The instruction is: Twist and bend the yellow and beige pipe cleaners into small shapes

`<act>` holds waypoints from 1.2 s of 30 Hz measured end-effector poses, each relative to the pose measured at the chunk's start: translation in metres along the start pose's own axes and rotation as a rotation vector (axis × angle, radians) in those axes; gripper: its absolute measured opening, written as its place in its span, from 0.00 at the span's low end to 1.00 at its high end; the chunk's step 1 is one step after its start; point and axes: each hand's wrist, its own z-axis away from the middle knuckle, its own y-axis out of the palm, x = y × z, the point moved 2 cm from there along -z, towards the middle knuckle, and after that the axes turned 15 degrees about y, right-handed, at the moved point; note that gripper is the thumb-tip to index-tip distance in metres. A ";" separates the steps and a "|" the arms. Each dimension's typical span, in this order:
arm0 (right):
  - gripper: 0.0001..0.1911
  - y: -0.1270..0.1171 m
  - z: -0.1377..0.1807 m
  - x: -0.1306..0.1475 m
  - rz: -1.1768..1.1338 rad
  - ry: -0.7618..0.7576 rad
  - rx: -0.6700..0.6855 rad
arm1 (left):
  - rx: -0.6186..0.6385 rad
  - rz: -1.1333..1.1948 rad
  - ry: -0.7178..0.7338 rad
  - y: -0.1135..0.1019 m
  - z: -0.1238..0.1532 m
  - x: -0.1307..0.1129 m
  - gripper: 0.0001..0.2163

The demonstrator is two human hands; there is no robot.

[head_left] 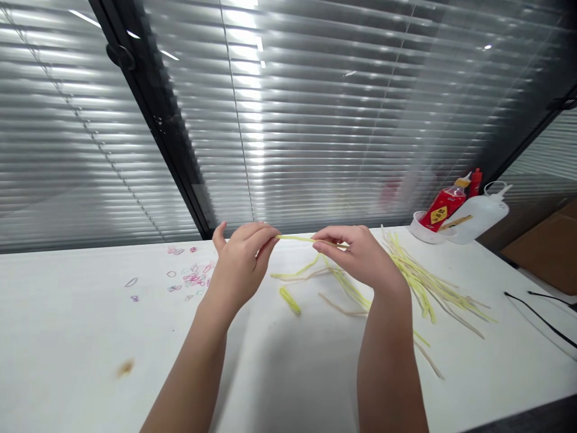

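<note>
Between my two hands a thin yellow pipe cleaner [295, 238] is stretched almost level above the white table. My left hand [243, 258] pinches its left end between thumb and fingers. On the other side, my right hand [356, 255] pinches it too, and a short end shows past the thumb. Below them lie loose yellow and beige pipe cleaners [349, 288], partly hidden by my right forearm. A small folded yellow bundle [290, 299] rests on the table between my forearms. To the right spreads a larger pile of yellow and beige pipe cleaners [421, 279].
Small coloured rubber bands [193, 278] are scattered left of my left hand. At the back right stand a red bottle [444, 207], a white squeeze bottle [480, 213] and a clear round tub [426, 231]. Black cables [541, 317] cross the right edge. Window blinds [306, 120] rise behind the table.
</note>
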 end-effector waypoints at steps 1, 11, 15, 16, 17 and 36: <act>0.09 -0.002 0.000 -0.002 -0.009 0.014 -0.011 | -0.006 -0.009 -0.018 -0.001 0.000 0.000 0.09; 0.11 -0.021 0.003 -0.026 -0.076 0.151 -0.073 | -0.042 -0.040 -0.106 -0.002 0.004 0.019 0.10; 0.12 -0.027 0.005 -0.039 -0.096 0.193 -0.103 | -0.069 -0.044 -0.131 -0.002 0.005 0.029 0.10; 0.13 -0.029 0.006 -0.042 -0.100 0.202 -0.110 | -0.073 -0.037 -0.132 -0.002 0.005 0.030 0.10; 0.13 -0.029 0.006 -0.044 -0.107 0.212 -0.117 | -0.077 -0.026 -0.132 -0.002 0.004 0.032 0.11; 0.14 -0.042 0.018 -0.059 -0.309 0.193 -0.287 | -0.050 0.193 -0.133 -0.005 0.004 0.030 0.12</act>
